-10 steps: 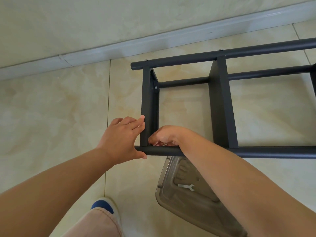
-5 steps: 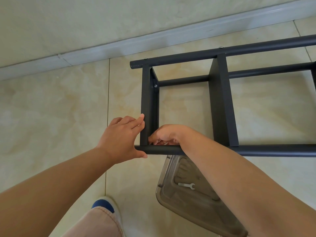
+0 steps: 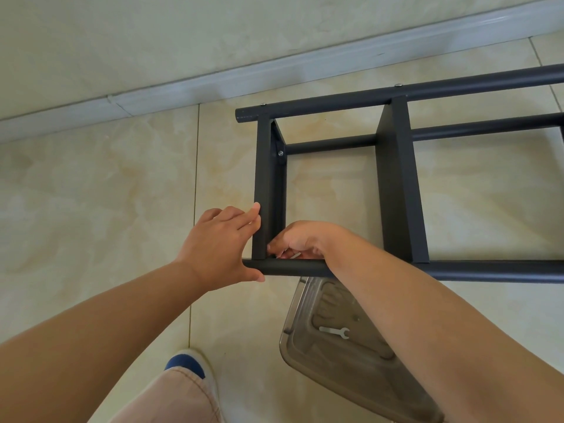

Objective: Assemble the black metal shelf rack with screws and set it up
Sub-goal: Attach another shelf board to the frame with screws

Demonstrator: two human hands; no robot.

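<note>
Left hand (image 3: 218, 245): fingers straight against the end panel of the black shelf rack (image 3: 396, 184), thumb under the near tube. Rack lies on its side on the tiled floor (image 3: 91, 209) near the wall. Right hand (image 3: 300, 241): fingers curled at the inner corner joint; what they pinch is hidden. Below, a clear lid (image 3: 341, 355) carries a small wrench (image 3: 335, 332).

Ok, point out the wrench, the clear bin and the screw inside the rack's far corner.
wrench (image 3: 334, 331), head view, middle of its handle
clear bin (image 3: 308, 366), head view, bare floor of it
screw (image 3: 280, 153), head view, its head
</note>
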